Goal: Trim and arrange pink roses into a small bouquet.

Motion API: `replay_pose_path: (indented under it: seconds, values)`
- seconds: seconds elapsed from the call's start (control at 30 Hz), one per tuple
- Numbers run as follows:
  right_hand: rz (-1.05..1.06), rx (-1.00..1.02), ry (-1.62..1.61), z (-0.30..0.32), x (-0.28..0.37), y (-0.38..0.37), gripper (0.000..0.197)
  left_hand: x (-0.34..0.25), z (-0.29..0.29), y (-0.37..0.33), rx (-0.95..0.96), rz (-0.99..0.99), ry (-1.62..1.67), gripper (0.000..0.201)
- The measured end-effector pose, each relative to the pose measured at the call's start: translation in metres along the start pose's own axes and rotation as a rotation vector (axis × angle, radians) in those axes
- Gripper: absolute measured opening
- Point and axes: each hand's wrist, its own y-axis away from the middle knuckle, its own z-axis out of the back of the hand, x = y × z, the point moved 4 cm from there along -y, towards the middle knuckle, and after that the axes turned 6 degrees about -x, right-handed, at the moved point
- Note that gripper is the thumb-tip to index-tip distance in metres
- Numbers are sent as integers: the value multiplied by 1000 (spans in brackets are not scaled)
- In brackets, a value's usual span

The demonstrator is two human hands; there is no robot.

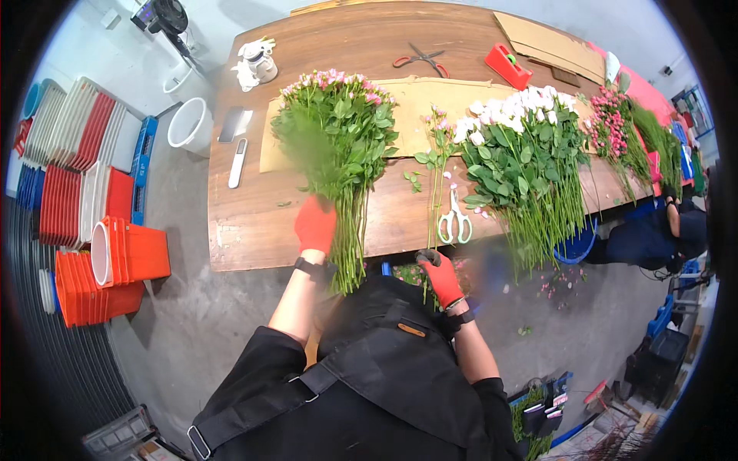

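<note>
The left hand [315, 224], in a red glove, is closed around the stems of a bunch of pink flowers [338, 127], gripping it near the front edge of the wooden surface [246, 215]. The bunch lies with its blooms pointing toward the far edge and its stem ends hanging over the front edge. The right hand [440, 275], also in a red glove with dark fingers, sits just off the front edge and pinches the lower end of a single pink-budded stem [438, 161] between closed fingers; that stem stretches up across the surface between the bunch and a pile of white flowers [523, 146]. White-handled scissors [456, 219] lie near the front edge, just right of the single stem. Red-handled scissors [421, 59] rest toward the far edge. Stacks of orange buckets [108, 269] stand on the floor beyond the left edge.
</note>
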Motion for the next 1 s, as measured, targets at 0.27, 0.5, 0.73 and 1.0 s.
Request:
replay_pose_path:
  seconds: [0.27, 0.5, 0.73, 1.0]
  values:
    - [4, 83, 9, -18, 21, 8, 25, 3, -2, -11, 92, 6, -7, 31]
    - [158, 113, 35, -34, 92, 6, 36, -65, 44, 29, 108, 112, 919, 26]
    - [417, -5, -376, -47, 271, 22, 48, -164, 62, 90, 223, -224, 825, 24]
    - [531, -259, -216, 38, 220, 71, 53, -214, 114, 94, 427, -232, 953, 36]
